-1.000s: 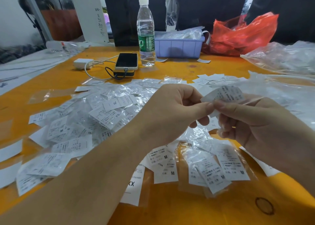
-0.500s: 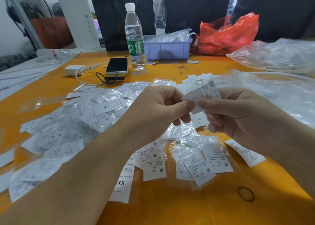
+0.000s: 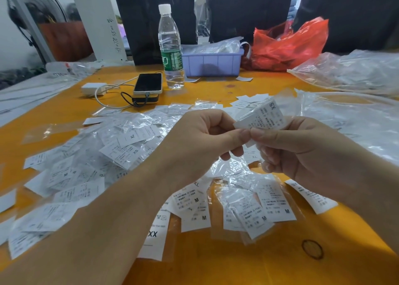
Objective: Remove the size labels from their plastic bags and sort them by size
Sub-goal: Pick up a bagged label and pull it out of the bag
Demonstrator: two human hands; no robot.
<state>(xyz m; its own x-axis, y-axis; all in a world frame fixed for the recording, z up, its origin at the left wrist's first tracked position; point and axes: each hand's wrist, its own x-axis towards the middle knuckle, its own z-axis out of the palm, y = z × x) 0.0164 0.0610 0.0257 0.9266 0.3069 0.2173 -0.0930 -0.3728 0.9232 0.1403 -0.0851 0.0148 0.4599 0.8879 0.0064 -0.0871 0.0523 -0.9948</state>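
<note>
Head cam view, the only one I've got. Both my hands are up over the middle of the orange wooden desk [image 3: 269, 269]. My left hand [image 3: 200, 142] and right hand [image 3: 306, 155] are both pinching the same small stack of white paper size labels printed "XS" [image 3: 262, 117], thumb tips meeting right at its near edge, so both are clamped on that stack. It's held in the air above the mess, tilted, with the "XS" reading upside down from where I sit. Can't tell if there's still any plastic around it.

Under and to the left of my hands is the big heap of clear crinkly plastic bags with white labels inside [image 3: 103, 155], spread over most of the left half of the desk. Nearer to me lie some bagged white labels marked "M" [image 3: 274, 202], just right of my left forearm, plus a loose white label strip reading "XS" [image 3: 311, 196] right below my right wrist. A white label marked "XX" [image 3: 154, 237] peeks out beside my left arm.

Far side: a clear plastic water bottle with a green label and white cap [image 3: 170, 47] stands upright, with a black smartphone [image 3: 148, 83] lying on a dark power bank just left of it and a white charger block [image 3: 94, 88] further left. Behind the bottle's right is a lavender plastic bin [image 3: 212, 63] stuffed with clear bags, then a crumpled red plastic bag [image 3: 289, 45]. Far right there's a large clear plastic sack [image 3: 354, 71].
</note>
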